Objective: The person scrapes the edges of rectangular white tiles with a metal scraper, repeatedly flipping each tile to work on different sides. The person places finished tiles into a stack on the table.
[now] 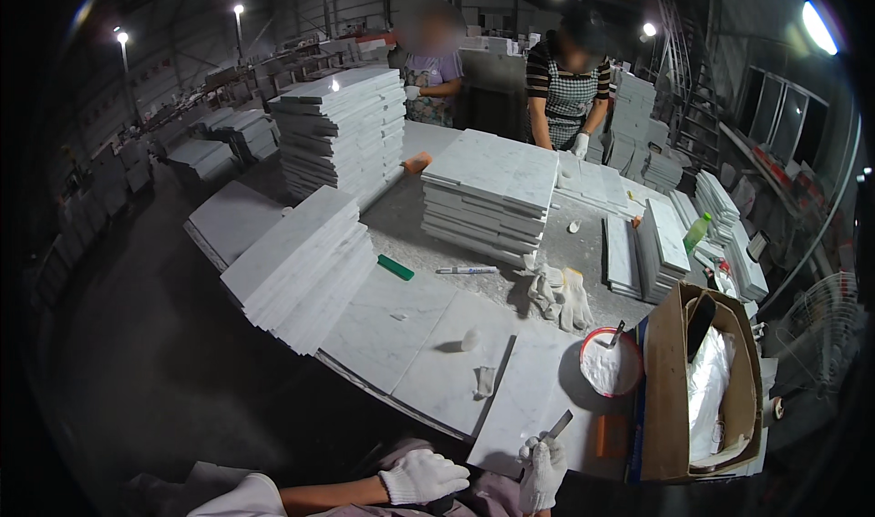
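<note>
In a white knitted glove, my right hand (542,474) grips a small putty knife (561,424), its blade pointing up and right over a pale marble slab (524,403). My left hand (424,477), gloved alike, rests by my lap below the table edge. Its fingers are curled in, and their undersides are hidden. Right of the slab's middle stands a red-rimmed bowl (603,371) of white paste with another knife (618,334) in it. An orange block (611,436) lies near my right hand. A crumpled whitish scrap (484,382) and a small white lump (470,339) lie on the marble.
Stacks of marble tiles (488,194) rise across the table, with a leaning pile (296,271) at left. White gloves (561,296), a marker (467,270) and a green strip-shaped tool (395,267) lie mid-table. A cardboard box (661,385) stands at right. Two people (570,84) are beyond.
</note>
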A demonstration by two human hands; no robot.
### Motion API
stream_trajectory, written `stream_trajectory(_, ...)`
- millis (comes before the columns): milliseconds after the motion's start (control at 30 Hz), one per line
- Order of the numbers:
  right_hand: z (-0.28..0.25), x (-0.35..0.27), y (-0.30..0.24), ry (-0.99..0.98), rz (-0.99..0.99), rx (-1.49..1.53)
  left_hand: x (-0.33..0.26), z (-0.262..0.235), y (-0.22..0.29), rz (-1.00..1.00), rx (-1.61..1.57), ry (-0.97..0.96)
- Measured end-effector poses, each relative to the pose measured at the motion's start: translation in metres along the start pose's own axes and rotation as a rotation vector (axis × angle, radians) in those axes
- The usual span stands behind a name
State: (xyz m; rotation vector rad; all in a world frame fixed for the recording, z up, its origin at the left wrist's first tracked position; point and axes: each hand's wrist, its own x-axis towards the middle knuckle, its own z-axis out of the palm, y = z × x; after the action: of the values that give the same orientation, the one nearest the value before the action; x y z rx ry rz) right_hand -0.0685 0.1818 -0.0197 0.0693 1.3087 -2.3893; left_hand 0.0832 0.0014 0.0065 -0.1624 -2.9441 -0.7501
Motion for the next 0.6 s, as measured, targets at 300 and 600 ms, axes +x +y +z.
stream_trajectory(300, -0.018, 0.003, 0.011, 0.131, -0.073, -0.137, -0.003, 0.019, -0.002, -0.006, 0.02, -0.146)
stream_trajectory(600, -0.021, 0.007, 0.018, 0.088, -0.076, -0.101, -0.004, 0.025, -0.004, 0.029, 0.064, -0.235)
